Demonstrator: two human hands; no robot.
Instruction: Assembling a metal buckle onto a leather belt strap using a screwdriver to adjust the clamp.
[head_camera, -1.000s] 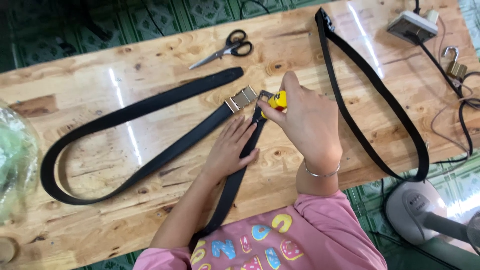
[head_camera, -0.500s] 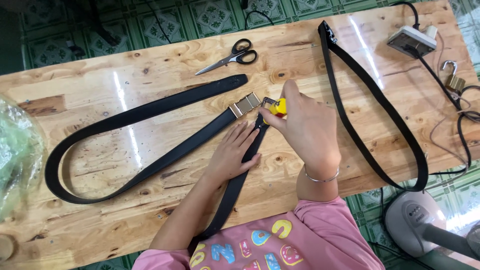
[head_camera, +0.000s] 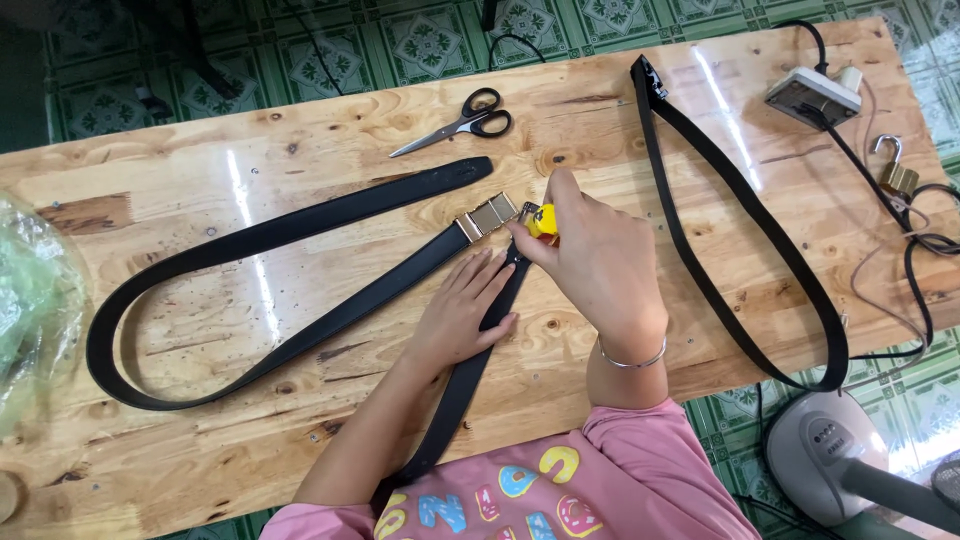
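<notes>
Nearest the camera, along the near edge of the wooden table (head_camera: 700, 100), a pink sleeve leads up to two hands at work on one black belt strap (head_camera: 470, 370) that runs from the person's lap up toward the middle of the board. Left hand (head_camera: 462, 315) lies flat on this strap, fingers spread and pressing it to the wood, gripping nothing. Right hand (head_camera: 595, 265), with one thin bracelet at the wrist, has its fingers pinched closed around a small yellow tool (head_camera: 542, 222), whose tip meets the strap's far end right beside one pale gold buckle (head_camera: 487, 216).

That buckle belongs to a second black belt (head_camera: 250, 300), which loops out to the left and back in a long oval. A third belt (head_camera: 740, 230) lies to the right, running from the far edge to the near right corner (three belts in all).

Farther off, one pair of black-handled scissors (head_camera: 460, 118) lies closed-looking. At the far right sit one white power strip (head_camera: 812, 98) with black cords and one brass padlock (head_camera: 897, 172). Off the left edge is a clear plastic bag (head_camera: 30, 290); a grey fan base (head_camera: 830, 455) stands on the green tiled floor.
</notes>
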